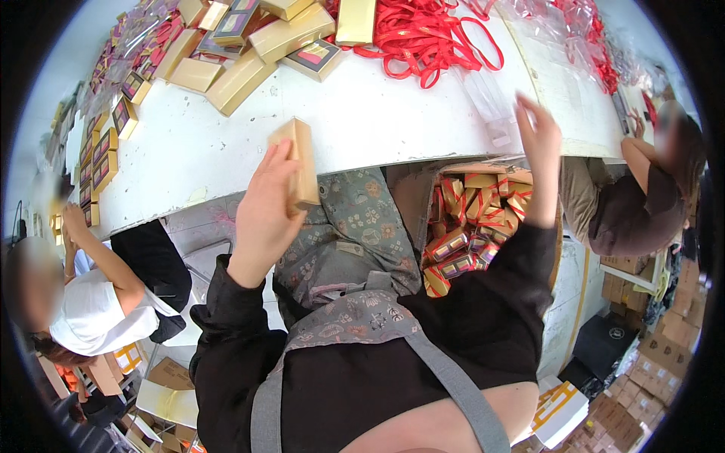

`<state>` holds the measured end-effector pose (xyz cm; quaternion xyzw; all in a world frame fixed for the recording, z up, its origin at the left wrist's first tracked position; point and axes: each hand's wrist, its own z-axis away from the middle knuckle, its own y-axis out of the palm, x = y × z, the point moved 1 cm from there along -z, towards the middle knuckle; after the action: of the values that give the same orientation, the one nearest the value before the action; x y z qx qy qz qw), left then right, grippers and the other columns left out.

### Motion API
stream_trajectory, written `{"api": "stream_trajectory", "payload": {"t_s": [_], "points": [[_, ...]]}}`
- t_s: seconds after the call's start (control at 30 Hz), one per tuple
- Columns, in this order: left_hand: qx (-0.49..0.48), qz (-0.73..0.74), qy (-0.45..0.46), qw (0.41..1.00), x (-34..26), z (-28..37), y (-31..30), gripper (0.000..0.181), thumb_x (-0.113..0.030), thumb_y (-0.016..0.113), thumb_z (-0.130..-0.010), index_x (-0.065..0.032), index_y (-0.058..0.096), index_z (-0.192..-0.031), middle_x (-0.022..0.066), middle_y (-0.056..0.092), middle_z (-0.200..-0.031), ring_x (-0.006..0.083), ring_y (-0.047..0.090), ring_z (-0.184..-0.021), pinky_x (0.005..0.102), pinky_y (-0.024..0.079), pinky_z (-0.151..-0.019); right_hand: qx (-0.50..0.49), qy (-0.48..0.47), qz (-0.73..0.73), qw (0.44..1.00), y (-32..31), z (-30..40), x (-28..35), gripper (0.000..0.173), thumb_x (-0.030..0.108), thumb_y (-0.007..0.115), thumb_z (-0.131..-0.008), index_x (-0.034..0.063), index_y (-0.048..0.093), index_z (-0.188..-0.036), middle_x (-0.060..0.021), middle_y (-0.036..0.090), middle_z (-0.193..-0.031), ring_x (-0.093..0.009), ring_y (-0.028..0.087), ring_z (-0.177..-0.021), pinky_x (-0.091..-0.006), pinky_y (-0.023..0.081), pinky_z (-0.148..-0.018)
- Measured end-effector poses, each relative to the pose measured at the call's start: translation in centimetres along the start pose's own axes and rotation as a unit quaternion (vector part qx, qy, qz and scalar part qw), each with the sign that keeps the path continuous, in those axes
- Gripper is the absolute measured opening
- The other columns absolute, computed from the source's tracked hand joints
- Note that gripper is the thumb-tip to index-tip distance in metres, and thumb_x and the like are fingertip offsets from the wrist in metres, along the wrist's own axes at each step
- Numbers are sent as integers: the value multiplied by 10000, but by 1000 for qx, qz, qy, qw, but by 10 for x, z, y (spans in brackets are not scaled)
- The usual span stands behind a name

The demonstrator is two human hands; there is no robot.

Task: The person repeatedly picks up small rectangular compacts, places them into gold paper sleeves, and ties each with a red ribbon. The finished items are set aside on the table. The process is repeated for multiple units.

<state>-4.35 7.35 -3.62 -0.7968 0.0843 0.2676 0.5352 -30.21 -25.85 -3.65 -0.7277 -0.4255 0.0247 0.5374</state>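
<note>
My left hand (pixel 266 209) grips a slim gold cardboard box (pixel 305 161) at the near edge of the white table (pixel 385 124). The box is tilted, with part of it past the edge. Motion blurs my right hand (pixel 540 133), raised near the table edge on the right. Whether anything thin and clear is between its fingers cannot be made out. Just left of it lies a clear plastic sleeve (pixel 491 113). Beyond that, a tangled heap of red ribbon loops (pixel 419 39) spreads over the table.
Gold boxes (pixel 241 82), some with windowed fronts, are piled at the far left. A carton (pixel 481 168) of ribboned gold boxes (pixel 481 209) stands below the table edge, by my right forearm. Co-workers sit on the left (pixel 107 306) and right (pixel 640 198).
</note>
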Motion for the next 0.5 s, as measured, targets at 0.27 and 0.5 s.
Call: {"api": "stream_trajectory", "payload": {"t_s": [0.27, 0.5], "points": [[-26, 624, -222, 749, 14, -22, -19, 477, -150, 656, -799, -46, 419, -1200, 39, 562, -1049, 100, 557, -940, 225, 471, -750, 83, 90, 56, 991, 57, -137, -6, 290, 355, 627, -812, 132, 696, -984, -76, 682, -957, -212, 646, -878, -345, 481, -779], [-83, 707, -193, 675, 15, -36, 9, 442, -137, 627, -813, -44, 432, -1198, 66, 559, -1037, 120, 568, -939, 276, 473, -824, 265, 29, -555, 788, 29, -34, 152, 245, 216, 551, -912, 6, 626, -1013, -91, 677, -905, -137, 628, -789, -260, 489, -766]]}}
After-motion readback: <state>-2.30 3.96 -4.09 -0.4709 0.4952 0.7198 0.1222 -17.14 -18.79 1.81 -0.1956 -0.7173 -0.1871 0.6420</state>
